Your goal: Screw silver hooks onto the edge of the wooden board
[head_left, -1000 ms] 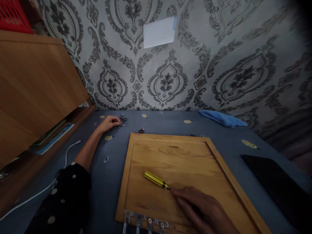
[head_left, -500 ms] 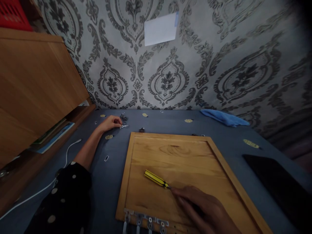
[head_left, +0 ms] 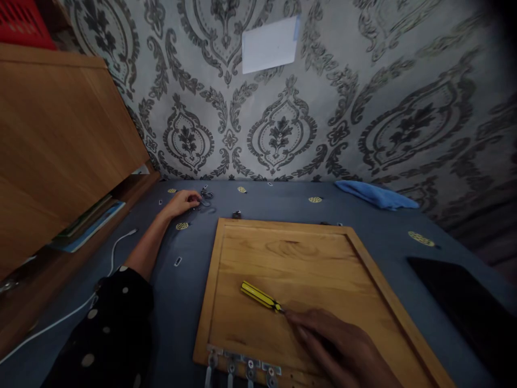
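Note:
My left hand (head_left: 182, 203) reaches far out over the blue cloth surface, its fingers curled around small metal parts (head_left: 205, 195) near the wall. My right hand (head_left: 343, 350) rests on the wooden panel (head_left: 299, 269) at the lower right, fingers closed over the shaft end of a yellow-and-black screwdriver (head_left: 260, 296), whose handle points up and left. Several metal brackets (head_left: 242, 369) with screws line the panel's near edge.
A wooden cabinet (head_left: 60, 140) stands at the left with books beneath it. A white cable (head_left: 117, 245) runs along the left. A blue cloth (head_left: 375, 194) lies by the wall, a black flat object (head_left: 464, 302) at the right. Small yellow perforated discs (head_left: 420, 238) dot the surface.
My left hand's fingers shifted slightly among the metal parts, and a small metal piece shown beside them half a second ago is no longer apart. My right hand stayed put.

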Motion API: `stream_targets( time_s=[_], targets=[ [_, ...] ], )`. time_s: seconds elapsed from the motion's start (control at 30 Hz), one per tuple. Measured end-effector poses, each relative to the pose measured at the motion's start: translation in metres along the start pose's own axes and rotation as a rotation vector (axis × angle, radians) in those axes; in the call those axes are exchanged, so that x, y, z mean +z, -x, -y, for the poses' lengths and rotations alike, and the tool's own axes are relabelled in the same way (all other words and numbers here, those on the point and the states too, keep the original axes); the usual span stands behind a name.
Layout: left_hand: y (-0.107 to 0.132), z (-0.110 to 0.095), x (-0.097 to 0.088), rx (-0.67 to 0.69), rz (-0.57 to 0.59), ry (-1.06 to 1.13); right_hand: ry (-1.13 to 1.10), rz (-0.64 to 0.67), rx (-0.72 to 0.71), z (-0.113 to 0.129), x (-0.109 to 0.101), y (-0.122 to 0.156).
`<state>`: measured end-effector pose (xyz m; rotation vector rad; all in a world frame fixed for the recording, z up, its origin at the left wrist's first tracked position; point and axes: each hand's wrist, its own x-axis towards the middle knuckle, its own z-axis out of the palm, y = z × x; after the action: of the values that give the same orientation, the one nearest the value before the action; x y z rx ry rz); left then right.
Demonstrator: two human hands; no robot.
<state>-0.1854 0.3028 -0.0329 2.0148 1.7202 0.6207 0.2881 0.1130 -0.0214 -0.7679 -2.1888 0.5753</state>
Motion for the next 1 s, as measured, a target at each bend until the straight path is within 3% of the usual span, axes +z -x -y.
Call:
stream_targets(
  time_s=[0.27,0.63,1.0],
  targets=[
    [0.0,-0.001,0.003,-0.031,-0.053,0.053,0.0,0.021,0.031,-0.003,0.0,0.002],
    [-0.002,-0.006,0.008,-0.046,-0.227,0.272,0.002,0.027,0.042,-0.002,-0.002,0.002],
    [-0.002,-0.011,0.01,-0.106,-0.234,0.343,0.004,0.034,0.026,-0.006,-0.003,0.004]
  ],
)
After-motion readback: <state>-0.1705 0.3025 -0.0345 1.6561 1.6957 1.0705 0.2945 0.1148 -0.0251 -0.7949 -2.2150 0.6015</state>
